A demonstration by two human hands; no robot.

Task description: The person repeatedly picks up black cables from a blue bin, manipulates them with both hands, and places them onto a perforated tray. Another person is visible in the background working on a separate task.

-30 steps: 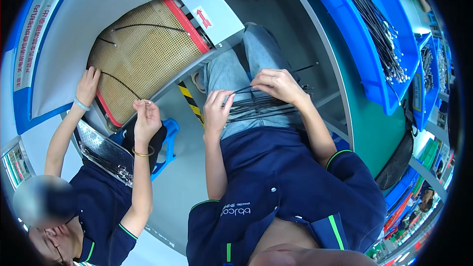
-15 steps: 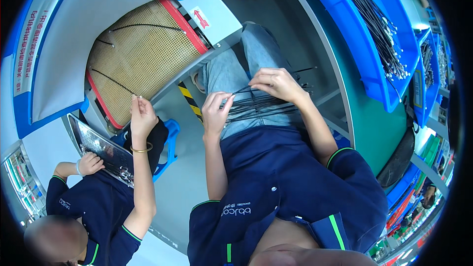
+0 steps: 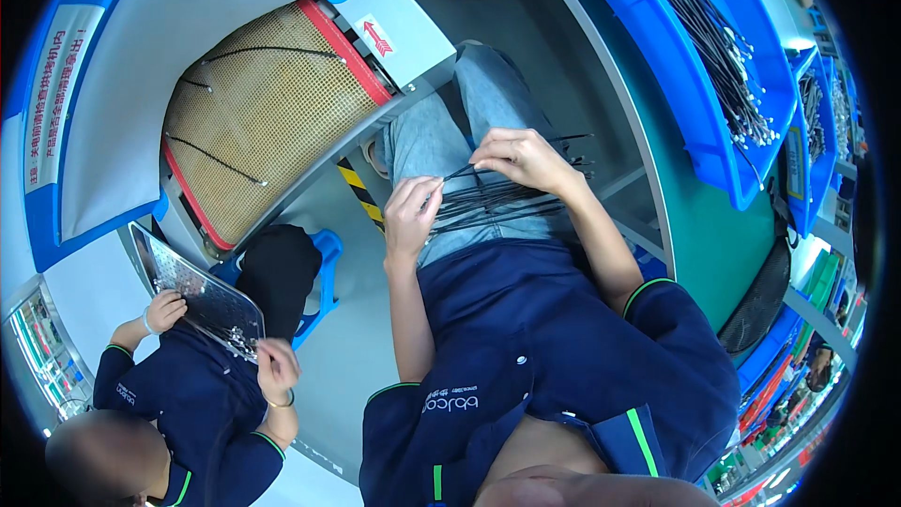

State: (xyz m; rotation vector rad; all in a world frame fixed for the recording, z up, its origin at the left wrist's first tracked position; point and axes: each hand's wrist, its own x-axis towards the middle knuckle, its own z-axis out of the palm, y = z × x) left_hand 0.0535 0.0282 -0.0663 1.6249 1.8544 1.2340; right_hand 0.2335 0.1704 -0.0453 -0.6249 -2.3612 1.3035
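A thin black cable (image 3: pixel 457 173) is stretched between my two hands above my lap. My left hand (image 3: pixel 410 214) pinches it with thumb and fingertips. My right hand (image 3: pixel 524 160) grips it a short way to the right, fingers curled, and a thin cable end sticks out beyond that hand. Under both hands, a loose bundle of black cables (image 3: pixel 493 205) lies across my thighs, on the light blue jeans. My fingertips hide the exact spot where the cable is held.
Left, a mesh conveyor belt (image 3: pixel 263 99) carries several black cables. A co-worker sits beside it, one hand (image 3: pixel 277 371) at a tray (image 3: pixel 211 296) of small parts. Blue bins (image 3: pixel 723 145) of cables stand right on a green-topped table (image 3: pixel 727 253). A blue stool (image 3: pixel 324 286) is between us.
The co-worker's hand has drawn back from the conveyor to the tray, leaving the near cable on the belt. My hands hardly move; the cable end beyond my right hand has dipped slightly.
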